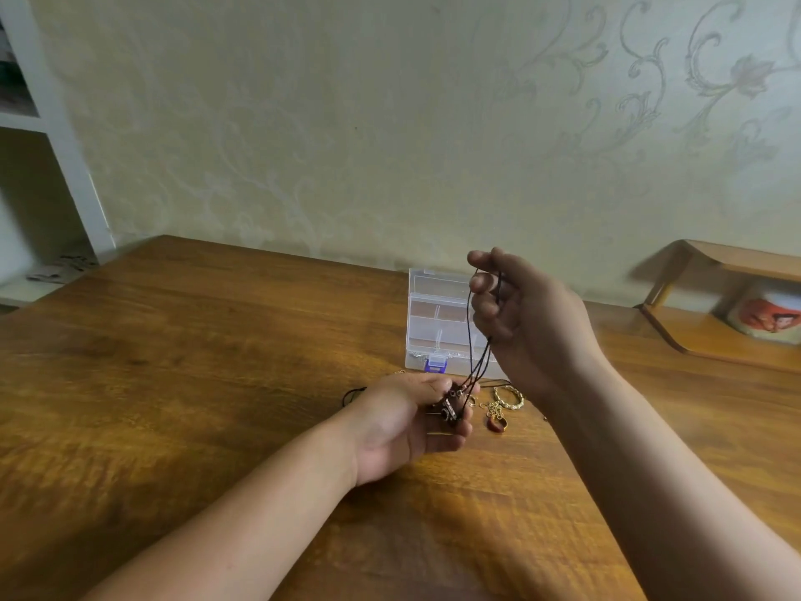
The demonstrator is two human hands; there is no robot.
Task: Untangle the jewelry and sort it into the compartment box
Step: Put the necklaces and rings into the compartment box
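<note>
Black cord necklace (473, 340): we judge it light, limp and thin; several strands run taut from the raised right hand down to the left hand; it will slip through a loose pinch, so we take hold near the pendant end and near the top of the loop.
Pendant cluster (450, 409): small dark-and-metal pieces lying in the left palm; we judge them hard, light and likely to snag the cord; whether it is one pendant or several, we cannot tell.
Left hand (411, 422): palm up just above the table, fingers curled round the pendant cluster, thumb near the cord ends.
Right hand (516, 314): lifted in front of the box, fingers curled and pinching the upper cord strands.
Compartment box (433, 323): clear plastic with a purple latch, on the wooden table (216, 383), just behind the hands; whether the lid is up or down is hard to read; its right part is hidden by the right hand.
Gold bracelet (509, 397): beaded ring on the table beside the left fingertips; partly covered by the right wrist.
Gold chain (492, 410): fine and loose; we judge it prone to knotting; its full run is unclear.
Red ring (497, 425): on the table near the chain; detail too small to make out.
Second black cord (353, 394): a short loop shows left of the left wrist; the rest is hidden.
</note>
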